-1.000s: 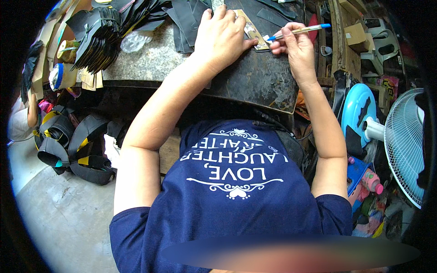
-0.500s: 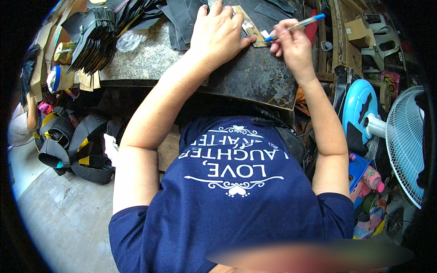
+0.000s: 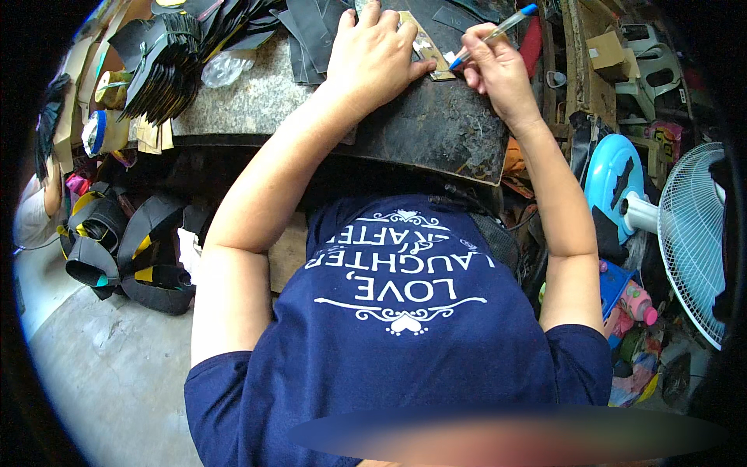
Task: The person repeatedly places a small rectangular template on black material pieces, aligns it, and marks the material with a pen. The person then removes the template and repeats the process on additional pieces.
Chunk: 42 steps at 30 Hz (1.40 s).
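Observation:
My left hand (image 3: pixel 376 58) lies spread on the dark worktable (image 3: pixel 443 128), fingers apart and thumb stretched to the right. A narrow tan card strip (image 3: pixel 424 47) shows beside its fingertips, and the thumb tip rests on it. In my right hand (image 3: pixel 498 74) is a ballpoint pen (image 3: pixel 504 29) with a clear barrel and blue ends. The pen is tilted, its lower end at the strip's right edge; I cannot tell if it touches. Black sheet pieces (image 3: pixel 307 39) lie just left of my left hand.
A tied stack of black cut pieces (image 3: pixel 163 70) and a crumpled clear plastic bag (image 3: pixel 226 68) sit on the table's left. Rolled black straps (image 3: pixel 128 253) lie on the floor below. A standing fan (image 3: pixel 692 233) is close to my right arm. Part of another person (image 3: pixel 39 210) shows far left.
My right hand has shifted slightly, and the pen now stands steeper, its upper end further left. Its lower end stays near the strip's edge. My left hand has hardly moved.

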Motion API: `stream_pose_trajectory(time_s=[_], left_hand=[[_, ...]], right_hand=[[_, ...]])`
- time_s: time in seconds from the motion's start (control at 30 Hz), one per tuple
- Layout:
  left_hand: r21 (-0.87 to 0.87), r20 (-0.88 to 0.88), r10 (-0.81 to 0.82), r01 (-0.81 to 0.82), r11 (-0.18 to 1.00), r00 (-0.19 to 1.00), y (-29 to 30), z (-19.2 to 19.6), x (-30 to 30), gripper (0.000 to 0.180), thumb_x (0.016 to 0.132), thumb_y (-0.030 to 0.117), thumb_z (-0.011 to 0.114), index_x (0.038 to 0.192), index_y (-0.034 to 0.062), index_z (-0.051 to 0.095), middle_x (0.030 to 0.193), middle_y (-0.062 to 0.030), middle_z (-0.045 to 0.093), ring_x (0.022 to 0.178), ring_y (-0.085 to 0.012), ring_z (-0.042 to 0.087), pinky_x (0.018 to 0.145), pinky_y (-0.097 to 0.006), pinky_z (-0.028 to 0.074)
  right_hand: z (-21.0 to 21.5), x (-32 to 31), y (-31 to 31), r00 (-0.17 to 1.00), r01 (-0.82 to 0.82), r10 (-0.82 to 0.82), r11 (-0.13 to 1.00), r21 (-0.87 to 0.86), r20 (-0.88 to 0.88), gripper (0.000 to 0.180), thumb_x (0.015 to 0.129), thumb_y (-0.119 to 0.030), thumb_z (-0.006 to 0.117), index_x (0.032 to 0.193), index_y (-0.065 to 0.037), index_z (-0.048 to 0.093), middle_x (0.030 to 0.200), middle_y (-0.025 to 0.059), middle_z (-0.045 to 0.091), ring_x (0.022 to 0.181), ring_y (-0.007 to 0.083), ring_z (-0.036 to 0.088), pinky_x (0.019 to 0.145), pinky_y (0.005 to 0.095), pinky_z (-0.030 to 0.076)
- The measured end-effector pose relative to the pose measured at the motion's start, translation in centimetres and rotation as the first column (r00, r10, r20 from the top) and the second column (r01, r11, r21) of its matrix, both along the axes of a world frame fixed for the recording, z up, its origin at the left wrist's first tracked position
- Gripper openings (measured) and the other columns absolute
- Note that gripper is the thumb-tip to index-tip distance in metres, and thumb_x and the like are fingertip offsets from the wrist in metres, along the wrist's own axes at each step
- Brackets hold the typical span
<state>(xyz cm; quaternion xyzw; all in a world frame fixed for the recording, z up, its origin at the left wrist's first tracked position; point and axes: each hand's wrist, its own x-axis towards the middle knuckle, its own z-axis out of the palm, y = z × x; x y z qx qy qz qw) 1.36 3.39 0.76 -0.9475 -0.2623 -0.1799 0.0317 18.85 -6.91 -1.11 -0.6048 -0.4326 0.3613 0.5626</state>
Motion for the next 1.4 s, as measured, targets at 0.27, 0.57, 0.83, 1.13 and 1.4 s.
stream_pose_trajectory(time_s=[0.27,0.57,0.83,1.13,1.4], left_hand=[[-0.029,0.007,-0.012,0.012,1.0,1.0,0.0,-0.3,-0.1,0.053,0.085,0.049,0.068,0.109,0.0021,0.065,0.108,-0.0158,0.063,0.127,-0.0376,0.044,0.097,-0.048,0.04],[0.021,0.018,-0.026,0.025,0.999,1.0,0.1,-0.6,-0.2,0.05,0.087,0.046,0.066,0.112,0.0028,0.064,0.109,-0.0149,0.063,0.131,-0.0408,0.041,0.097,-0.049,0.04],[0.041,-0.051,-0.007,0.009,0.999,0.999,0.5,-1.3,-0.1,0.056,0.086,0.048,0.067,0.118,0.0026,0.062,0.111,-0.0147,0.063,0.128,-0.0397,0.044,0.099,-0.051,0.04],[0.063,0.001,0.015,-0.015,0.998,1.0,0.3,-1.7,0.0,0.045,0.094,0.049,0.059,0.123,0.0142,0.063,0.118,-0.0067,0.063,0.119,-0.0296,0.053,0.101,-0.054,0.042],[0.128,0.172,-0.029,0.007,0.992,0.985,0.8,-2.5,0.2,0.039,0.094,0.031,0.061,0.128,0.0125,0.063,0.119,-0.0081,0.064,0.119,-0.0301,0.054,0.101,-0.054,0.041]], right_hand=[[-0.3,0.3,0.3,0.999,-0.028,0.027,0.997,0.067,0.018,0.016,0.102,-0.026,0.063,0.105,-0.011,0.061,0.079,-0.0049,0.058,0.059,0.0043,0.055,0.05,0.0221,0.042],[-0.5,-0.5,0.3,0.961,-0.212,0.172,0.961,0.178,0.214,0.012,0.102,-0.019,0.062,0.105,-0.007,0.064,0.079,-0.0017,0.064,0.059,0.0061,0.055,0.053,0.0226,0.046],[-0.4,-1.4,-0.4,0.6,-0.382,0.051,0.895,0.229,0.799,0.014,0.091,-0.017,0.07,0.105,-0.018,0.065,0.093,0.0066,0.067,0.07,0.0283,0.067,0.063,0.0373,0.056],[1.6,2.1,0.2,0.921,-0.154,0.107,0.983,0.097,0.374,0.022,0.1,-0.024,0.052,0.106,-0.006,0.063,0.079,0.0044,0.066,0.075,0.0111,0.065,0.071,0.0269,0.052],[1.5,0.7,-0.2,0.344,0.109,0.046,0.99,-0.088,0.938,0.034,0.092,-0.04,0.067,0.116,-0.016,0.069,0.108,0.0051,0.068,0.097,0.0291,0.07,0.082,0.0408,0.056]])
